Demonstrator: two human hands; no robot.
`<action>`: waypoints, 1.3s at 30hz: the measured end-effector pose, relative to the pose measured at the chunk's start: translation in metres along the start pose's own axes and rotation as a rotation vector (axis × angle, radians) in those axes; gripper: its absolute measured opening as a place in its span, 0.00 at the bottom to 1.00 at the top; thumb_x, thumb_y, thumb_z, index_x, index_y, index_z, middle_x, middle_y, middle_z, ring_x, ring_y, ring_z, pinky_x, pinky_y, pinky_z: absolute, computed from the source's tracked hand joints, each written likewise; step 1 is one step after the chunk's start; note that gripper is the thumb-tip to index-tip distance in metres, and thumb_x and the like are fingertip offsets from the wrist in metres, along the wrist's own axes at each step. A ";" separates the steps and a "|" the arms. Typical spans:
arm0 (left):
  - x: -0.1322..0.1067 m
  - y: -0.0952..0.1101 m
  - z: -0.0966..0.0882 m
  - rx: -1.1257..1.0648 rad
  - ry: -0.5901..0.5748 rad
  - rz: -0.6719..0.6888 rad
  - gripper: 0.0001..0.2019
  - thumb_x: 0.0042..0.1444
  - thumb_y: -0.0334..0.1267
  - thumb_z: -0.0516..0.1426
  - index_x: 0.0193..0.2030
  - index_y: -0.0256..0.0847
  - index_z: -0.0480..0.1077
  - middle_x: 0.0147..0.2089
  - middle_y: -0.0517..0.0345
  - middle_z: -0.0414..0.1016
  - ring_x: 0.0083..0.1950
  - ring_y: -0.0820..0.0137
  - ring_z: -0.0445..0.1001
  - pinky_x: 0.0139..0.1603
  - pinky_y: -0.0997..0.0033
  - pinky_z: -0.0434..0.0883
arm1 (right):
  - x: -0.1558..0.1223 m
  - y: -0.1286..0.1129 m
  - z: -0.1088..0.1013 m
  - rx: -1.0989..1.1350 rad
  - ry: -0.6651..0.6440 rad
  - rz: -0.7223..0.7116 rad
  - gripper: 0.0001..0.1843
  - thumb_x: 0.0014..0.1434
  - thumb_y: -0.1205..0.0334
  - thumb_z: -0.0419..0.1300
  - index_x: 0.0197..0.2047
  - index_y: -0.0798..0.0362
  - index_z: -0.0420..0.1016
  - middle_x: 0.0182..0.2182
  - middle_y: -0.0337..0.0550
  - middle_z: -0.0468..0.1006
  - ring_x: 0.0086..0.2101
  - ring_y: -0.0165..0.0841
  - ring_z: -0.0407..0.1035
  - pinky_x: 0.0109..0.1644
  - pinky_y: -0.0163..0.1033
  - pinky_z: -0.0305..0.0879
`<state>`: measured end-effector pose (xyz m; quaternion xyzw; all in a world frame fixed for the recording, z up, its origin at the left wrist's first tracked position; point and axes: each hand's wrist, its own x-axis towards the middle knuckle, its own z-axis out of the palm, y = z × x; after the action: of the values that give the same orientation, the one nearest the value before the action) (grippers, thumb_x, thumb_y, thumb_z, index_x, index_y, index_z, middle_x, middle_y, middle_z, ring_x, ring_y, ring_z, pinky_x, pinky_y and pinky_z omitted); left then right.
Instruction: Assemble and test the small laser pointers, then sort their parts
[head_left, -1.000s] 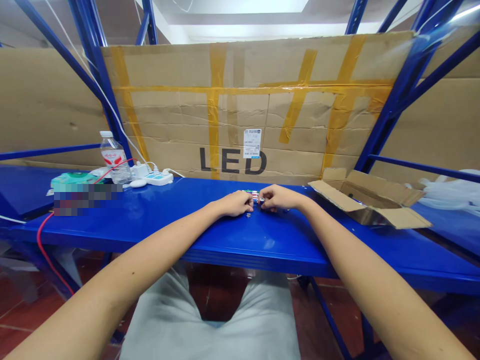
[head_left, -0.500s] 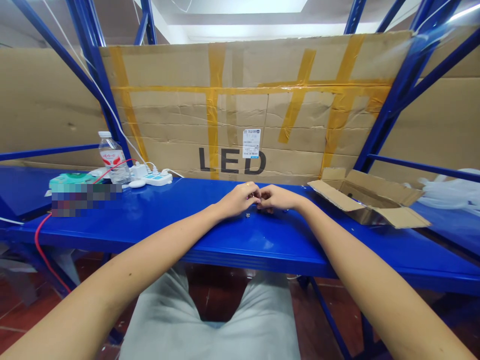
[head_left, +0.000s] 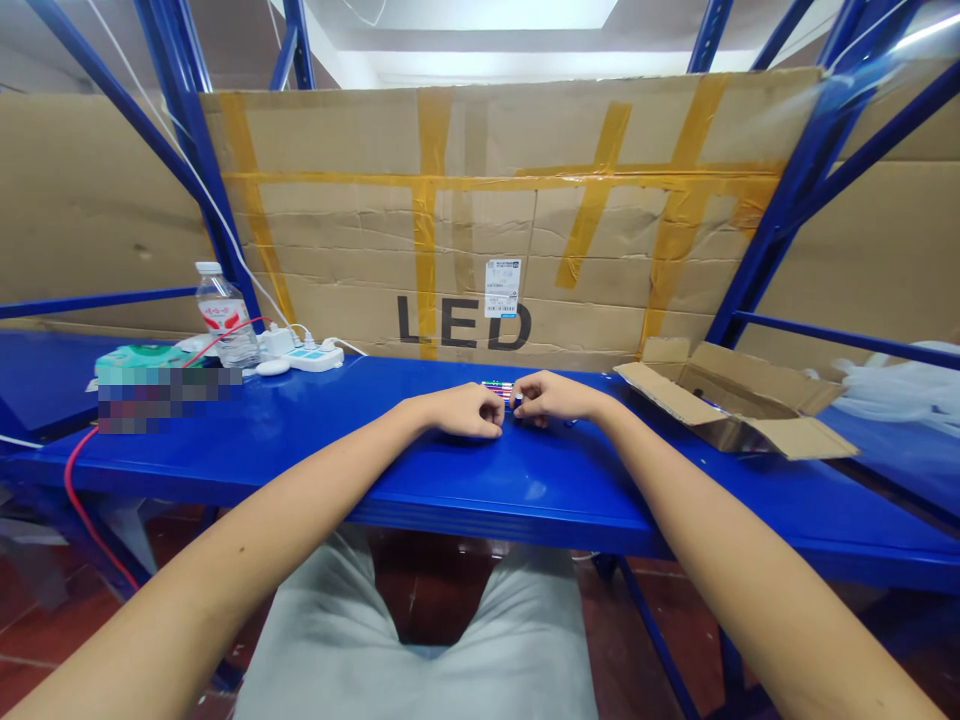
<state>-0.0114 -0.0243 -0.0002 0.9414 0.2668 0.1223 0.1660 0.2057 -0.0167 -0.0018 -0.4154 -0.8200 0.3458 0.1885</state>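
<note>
Blue steel racking all round. A taped cardboard sheet [head_left: 480, 220] printed "LED" stands at the far side of the glossy blue worktop [head_left: 315, 440].

Far left: a water bottle [head_left: 223, 312], a white power strip [head_left: 315, 355] and a red cable [head_left: 82, 490] going over the near edge. Right: an open cardboard box [head_left: 731, 410].

The small part [head_left: 514, 401] is mid-worktop, between the two hands and just above the surface. The right hand [head_left: 553, 398] has its grip closed on it, thumb and forefinger pinching. The left hand [head_left: 466, 411] is curled shut, knuckles up and fingertips down on the worktop, touching or just beside the part. Can't tell if it holds anything itself.

A short row of coloured pieces [head_left: 496, 384] lies just beyond the fingers. They are too small to identify.

Handling, as a judgement:
- The part looks tiny, very light and rigid.
- It would be easy to fumble, and likely to skid on the slick paint if dropped.
- A fingertip pinch across its sides suits it, with the wrists resting on the worktop for steadiness. Little force is needed.

Versus half a second ago:
- The left hand was lifted then, fingers meeting the right hand's in the air. It has now dropped to the surface.
- A couple of silvery bits that lay just near of the hands are now covered by the left hand.
- The coloured pieces, hidden then, show again.
- The right hand has barely moved.
</note>
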 end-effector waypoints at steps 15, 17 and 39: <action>0.010 -0.014 0.005 -0.159 0.482 -0.009 0.06 0.55 0.35 0.56 0.35 0.36 0.74 0.31 0.56 0.77 0.32 0.73 0.72 0.36 0.72 0.68 | 0.000 -0.006 0.002 -0.209 0.099 -0.079 0.11 0.49 0.55 0.62 0.27 0.55 0.75 0.21 0.35 0.67 0.24 0.27 0.57 0.28 0.35 0.52; 0.011 -0.011 0.008 -0.173 0.472 -0.015 0.06 0.55 0.34 0.56 0.35 0.35 0.74 0.31 0.57 0.77 0.32 0.73 0.72 0.36 0.72 0.68 | 0.001 -0.007 0.004 -0.230 0.096 -0.113 0.12 0.51 0.54 0.61 0.26 0.55 0.73 0.21 0.36 0.68 0.25 0.28 0.58 0.30 0.35 0.53; 0.012 -0.011 0.006 -0.497 0.480 -0.141 0.05 0.57 0.35 0.55 0.32 0.36 0.69 0.18 0.65 0.67 0.17 0.77 0.63 0.20 0.76 0.60 | 0.009 -0.005 0.018 -0.131 0.499 -0.289 0.08 0.52 0.58 0.60 0.32 0.52 0.68 0.32 0.43 0.74 0.37 0.37 0.67 0.42 0.40 0.62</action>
<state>-0.0044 -0.0108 -0.0083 0.7957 0.3249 0.3897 0.3308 0.1868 -0.0189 -0.0105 -0.3777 -0.8195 0.1491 0.4043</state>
